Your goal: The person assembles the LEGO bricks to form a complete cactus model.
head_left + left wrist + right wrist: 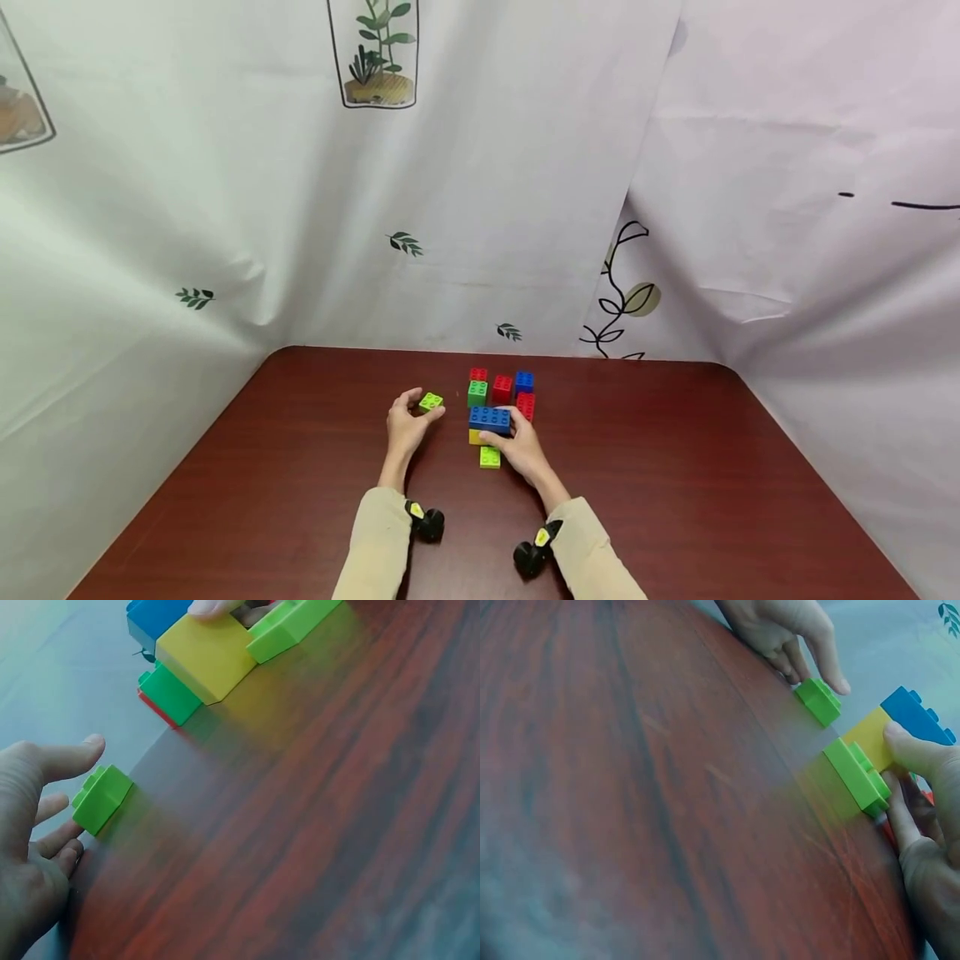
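Observation:
My left hand (406, 427) is around a small lime-green brick (431, 402) on the table. Its thumb stands apart from the brick in the left wrist view, while the other fingers are close to the far side. With my right hand (522, 451) I grip a yellow brick (871, 737), thumb on its near face and fingers behind. A long blue brick (489, 418) sits on top of the yellow one. Just in front of this stack lies a second lime-green brick (490, 457). Behind the stack is a green brick (477, 392).
Farther back on the brown table (300, 467) are red bricks, one in the middle (502, 388) and one at the right (526, 406). A small blue brick (524, 382) stands beside them. A white patterned cloth (487, 183) hangs behind the table.

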The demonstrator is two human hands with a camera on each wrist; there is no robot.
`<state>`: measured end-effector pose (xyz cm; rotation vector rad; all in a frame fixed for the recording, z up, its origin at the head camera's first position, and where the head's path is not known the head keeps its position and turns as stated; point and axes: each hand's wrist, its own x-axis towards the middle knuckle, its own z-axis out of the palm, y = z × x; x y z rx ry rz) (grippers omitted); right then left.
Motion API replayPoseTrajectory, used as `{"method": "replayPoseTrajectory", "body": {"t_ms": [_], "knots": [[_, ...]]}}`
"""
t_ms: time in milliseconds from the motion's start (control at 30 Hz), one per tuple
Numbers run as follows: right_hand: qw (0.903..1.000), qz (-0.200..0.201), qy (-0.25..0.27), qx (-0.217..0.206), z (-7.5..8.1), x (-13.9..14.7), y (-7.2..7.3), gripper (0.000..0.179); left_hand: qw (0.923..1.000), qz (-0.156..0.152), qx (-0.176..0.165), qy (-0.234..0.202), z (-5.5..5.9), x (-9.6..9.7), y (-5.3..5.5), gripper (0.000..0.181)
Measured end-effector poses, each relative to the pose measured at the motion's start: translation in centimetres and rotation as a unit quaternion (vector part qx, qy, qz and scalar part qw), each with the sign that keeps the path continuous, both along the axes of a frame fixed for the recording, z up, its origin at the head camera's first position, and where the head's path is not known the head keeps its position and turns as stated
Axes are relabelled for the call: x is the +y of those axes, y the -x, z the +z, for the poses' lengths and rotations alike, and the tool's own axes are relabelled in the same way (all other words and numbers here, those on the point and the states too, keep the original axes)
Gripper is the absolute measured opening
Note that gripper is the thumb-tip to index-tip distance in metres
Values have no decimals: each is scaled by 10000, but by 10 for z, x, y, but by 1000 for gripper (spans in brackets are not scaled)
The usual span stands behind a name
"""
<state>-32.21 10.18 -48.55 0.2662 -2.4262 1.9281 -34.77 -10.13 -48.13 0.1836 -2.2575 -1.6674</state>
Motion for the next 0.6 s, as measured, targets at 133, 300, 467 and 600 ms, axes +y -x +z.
{"method": "replayPoseTrajectory", "body": {"t_ms": [133, 300, 467, 600], "knots": [[9999, -41, -86, 40, 0, -1, 0, 46, 9997, -23, -99, 213, 3, 1, 2, 57], [9999, -49, -99, 95, 2, 1, 1, 45, 9989, 51, -53, 460, 5, 5, 5, 56], [9998, 21, -125, 176, 2, 0, 1, 46, 9983, 157, 56, 560, 5, 4, 5, 47], [9998, 26, -92, 156, 1, -1, -1, 45, 9977, 198, 81, 647, 4, 2, 2, 43]]}}
